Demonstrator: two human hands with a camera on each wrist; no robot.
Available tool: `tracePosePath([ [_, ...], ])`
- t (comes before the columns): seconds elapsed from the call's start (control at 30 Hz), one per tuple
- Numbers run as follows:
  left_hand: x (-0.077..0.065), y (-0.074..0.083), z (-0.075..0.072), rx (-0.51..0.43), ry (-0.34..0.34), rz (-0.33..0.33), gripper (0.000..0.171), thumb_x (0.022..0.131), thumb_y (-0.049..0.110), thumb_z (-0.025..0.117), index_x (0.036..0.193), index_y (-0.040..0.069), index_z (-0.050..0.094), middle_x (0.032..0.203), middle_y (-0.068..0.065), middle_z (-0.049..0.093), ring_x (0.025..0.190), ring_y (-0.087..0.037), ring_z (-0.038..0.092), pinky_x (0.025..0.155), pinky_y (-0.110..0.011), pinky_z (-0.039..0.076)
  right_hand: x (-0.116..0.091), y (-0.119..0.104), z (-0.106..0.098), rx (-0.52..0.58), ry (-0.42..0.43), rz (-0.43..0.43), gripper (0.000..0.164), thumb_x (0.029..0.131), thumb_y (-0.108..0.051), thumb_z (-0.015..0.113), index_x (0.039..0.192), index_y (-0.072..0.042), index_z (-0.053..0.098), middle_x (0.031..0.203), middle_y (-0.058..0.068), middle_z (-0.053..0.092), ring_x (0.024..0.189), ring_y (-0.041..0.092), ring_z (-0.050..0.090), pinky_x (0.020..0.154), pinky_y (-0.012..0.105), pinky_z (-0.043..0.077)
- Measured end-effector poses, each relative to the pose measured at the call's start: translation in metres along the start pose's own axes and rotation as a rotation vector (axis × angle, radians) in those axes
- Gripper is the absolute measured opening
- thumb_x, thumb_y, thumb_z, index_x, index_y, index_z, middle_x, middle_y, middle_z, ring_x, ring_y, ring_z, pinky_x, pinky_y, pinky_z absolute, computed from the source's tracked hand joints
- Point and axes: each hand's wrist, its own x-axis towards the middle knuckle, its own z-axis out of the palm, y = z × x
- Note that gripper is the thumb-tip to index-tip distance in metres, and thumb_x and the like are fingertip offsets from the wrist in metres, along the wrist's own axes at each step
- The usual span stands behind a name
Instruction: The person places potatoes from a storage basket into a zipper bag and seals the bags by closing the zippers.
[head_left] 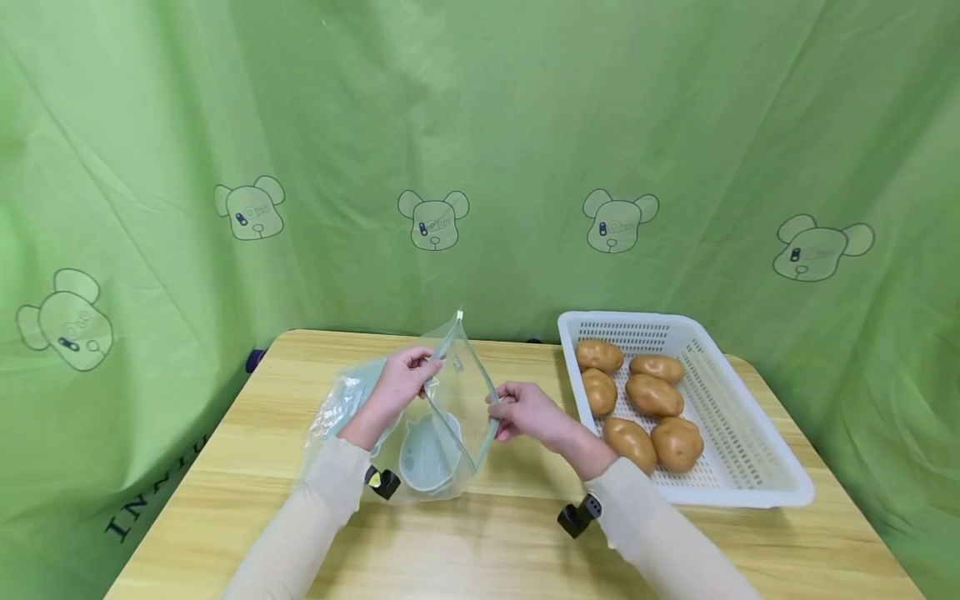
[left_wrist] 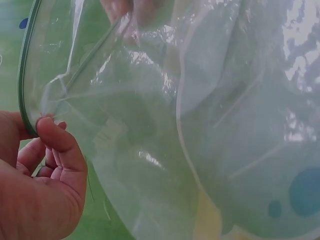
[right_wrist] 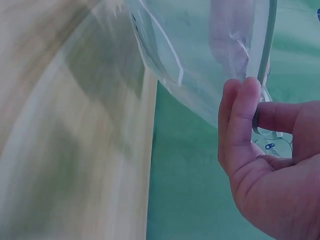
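A clear zip bag with a green-edged mouth and a pale printed shape stands between both hands, its mouth spread wide. The left hand pinches one side of the mouth near the zip strip. On the opposite side, the right hand grips the rim between thumb and fingers. In the left wrist view the left hand holds the edge beside the zip, and the film fills most of the picture. The right wrist view shows the right hand pinching the green rim.
To the right stands a white perforated basket with several brown potatoes in its left part. Crinkled clear plastic lies on the wooden table by the left forearm; I cannot tell whether it is a separate bag. A green curtain hangs behind.
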Motion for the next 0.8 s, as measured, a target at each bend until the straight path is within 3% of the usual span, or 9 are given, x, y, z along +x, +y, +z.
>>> tracePosePath([
  [0.27,0.001,0.009,0.008,-0.005,-0.019,0.055,0.023,0.090,0.005,0.061,0.110,-0.007,0.062,0.072,0.000,0.050,0.055,-0.008,0.044,0.047,-0.017,0.042,0.011,-0.014,-0.007,-0.085,0.031,0.013,0.018,0.091,-0.005,0.055,0.104,0.008,0.057,0.079,0.011,0.060,0.057,0.013,0.058,0.057,0.027,0.055],
  [0.53,0.003,0.012,0.000,0.019,-0.036,0.035,0.026,0.090,0.010,0.063,0.112,-0.004,0.063,0.075,0.001,0.052,0.062,-0.009,0.045,0.054,-0.019,0.043,0.017,-0.013,-0.029,-0.122,0.055,0.002,0.021,0.094,-0.004,0.052,0.108,0.011,0.059,0.079,0.011,0.059,0.059,0.011,0.056,0.056,0.023,0.053],
  [0.8,0.003,0.014,-0.007,0.092,-0.103,0.041,0.037,0.084,0.000,0.066,0.120,-0.006,0.058,0.076,0.000,0.052,0.065,-0.009,0.048,0.056,-0.019,0.043,0.021,-0.013,-0.044,-0.145,0.084,-0.012,0.015,0.095,-0.009,0.055,0.091,0.005,0.058,0.072,0.008,0.059,0.053,0.012,0.057,0.055,0.025,0.054],
])
